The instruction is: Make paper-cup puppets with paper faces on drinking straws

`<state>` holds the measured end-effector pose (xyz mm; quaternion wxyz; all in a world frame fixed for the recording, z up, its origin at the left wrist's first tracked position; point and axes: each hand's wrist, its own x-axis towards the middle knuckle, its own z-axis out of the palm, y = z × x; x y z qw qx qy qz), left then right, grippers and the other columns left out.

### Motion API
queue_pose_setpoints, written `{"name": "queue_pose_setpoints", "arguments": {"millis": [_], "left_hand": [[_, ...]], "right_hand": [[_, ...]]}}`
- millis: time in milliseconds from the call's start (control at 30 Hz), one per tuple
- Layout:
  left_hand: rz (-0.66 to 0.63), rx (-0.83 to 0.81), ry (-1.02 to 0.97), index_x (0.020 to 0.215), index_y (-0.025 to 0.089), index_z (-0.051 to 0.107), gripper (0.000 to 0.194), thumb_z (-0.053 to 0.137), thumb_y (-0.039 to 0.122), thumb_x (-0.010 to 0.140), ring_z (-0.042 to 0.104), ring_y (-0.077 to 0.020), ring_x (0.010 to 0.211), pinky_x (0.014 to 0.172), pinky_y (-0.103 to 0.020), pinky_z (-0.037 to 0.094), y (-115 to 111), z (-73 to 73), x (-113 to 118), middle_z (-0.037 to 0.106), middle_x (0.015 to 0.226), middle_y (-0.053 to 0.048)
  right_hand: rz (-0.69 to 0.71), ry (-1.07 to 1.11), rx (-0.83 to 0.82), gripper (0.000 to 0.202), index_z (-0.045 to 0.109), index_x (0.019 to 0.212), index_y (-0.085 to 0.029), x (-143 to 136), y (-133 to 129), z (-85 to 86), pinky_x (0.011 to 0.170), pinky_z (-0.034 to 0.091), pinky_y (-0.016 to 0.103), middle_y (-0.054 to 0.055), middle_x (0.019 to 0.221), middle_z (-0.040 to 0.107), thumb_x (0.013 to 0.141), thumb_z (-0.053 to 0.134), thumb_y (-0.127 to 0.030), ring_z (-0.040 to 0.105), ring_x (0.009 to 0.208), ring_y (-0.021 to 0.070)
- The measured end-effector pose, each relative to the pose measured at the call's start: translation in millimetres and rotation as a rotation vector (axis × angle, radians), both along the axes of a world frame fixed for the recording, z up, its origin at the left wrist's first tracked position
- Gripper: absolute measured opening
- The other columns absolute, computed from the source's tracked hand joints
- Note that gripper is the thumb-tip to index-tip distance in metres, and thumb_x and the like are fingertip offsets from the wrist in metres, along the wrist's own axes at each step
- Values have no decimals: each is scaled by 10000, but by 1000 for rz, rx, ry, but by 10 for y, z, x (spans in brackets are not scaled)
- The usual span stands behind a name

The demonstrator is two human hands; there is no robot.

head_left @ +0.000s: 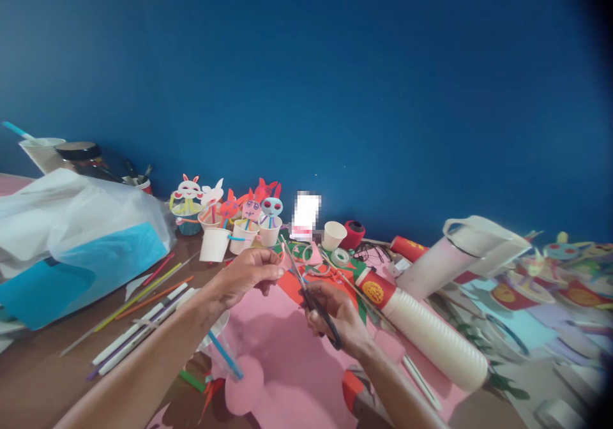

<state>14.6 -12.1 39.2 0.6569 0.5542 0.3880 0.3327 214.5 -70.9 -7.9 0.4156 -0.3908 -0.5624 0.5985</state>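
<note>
My right hand (338, 311) grips a pair of black-handled scissors (322, 314), its blades pointing up and away toward the left. My left hand (249, 272) is closed in a pinch on a small piece of pink paper (284, 256), which lies close against the scissor blades. I cannot tell whether the blades touch it. Under both hands spreads a large sheet of pink paper (297, 352). A paper cup with a blue straw (225, 355) and a round pink cutout (244, 387) sits partly hidden beside my left forearm.
Paper cups with animal-face cutouts (244, 228) stand along the blue wall. A long stack of cups (431, 333) lies at the right, near a white jug (440, 263). Plastic-wrapped sheets (86, 225) and loose sticks (138, 301) lie left. A tape roll (341, 257) rests behind the scissors.
</note>
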Motion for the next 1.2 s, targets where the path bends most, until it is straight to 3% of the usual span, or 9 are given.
{"name": "queue_pose_setpoints", "arguments": {"millis": [467,933,1200], "left_hand": [[4,-37,-20,602,152,475,127,576,198,665,453,-71,408,451,-219,351,19,-7,0,509,510,41],[8,-73,-50,594,145,479,144,594,199,661,432,-62,398,437,-215,352,47,-29,3,509,497,41],[-12,-87,-65,612,147,473,146,591,208,674,427,-63,421,437,-212,358,55,-63,-6,500,494,39]], "right_hand": [[-4,-14,19,387,523,937,-164,-15,-11,41,439,382,215,-44,581,454,690,632,-441,445,467,81],[-10,3,15,263,517,953,-169,-24,-26,52,436,385,205,-47,590,475,725,602,-269,439,454,71],[-11,16,40,270,511,968,-169,-22,-18,24,432,387,203,-51,572,468,736,598,-274,437,445,70]]}}
